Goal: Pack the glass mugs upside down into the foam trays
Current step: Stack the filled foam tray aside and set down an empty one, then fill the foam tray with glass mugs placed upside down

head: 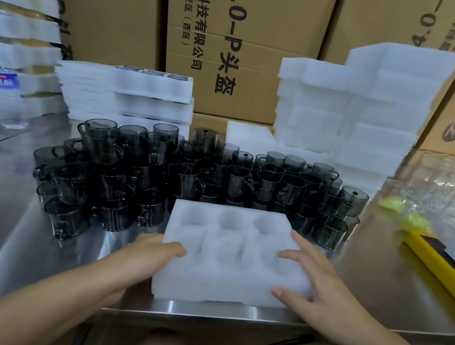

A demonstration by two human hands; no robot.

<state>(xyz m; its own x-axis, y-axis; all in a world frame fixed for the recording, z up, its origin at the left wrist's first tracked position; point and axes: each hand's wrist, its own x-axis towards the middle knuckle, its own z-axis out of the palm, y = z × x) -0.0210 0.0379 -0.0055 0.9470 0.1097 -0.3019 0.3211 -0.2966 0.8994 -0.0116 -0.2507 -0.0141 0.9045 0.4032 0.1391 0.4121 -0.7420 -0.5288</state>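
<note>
The empty tray [211, 283] lies at the near edge of the bench [11, 208], just in front of the dark mugs [192, 180]. The left hand [147, 253] grips its left side, thumb on top and other fingers hidden; the right hand [318, 285] rests spread fingers [301, 242] on its right corner. It seems best to set the tray flat, fully on the bench, before turning any mug into a hollow.

head view, close, angled down, forward
</note>
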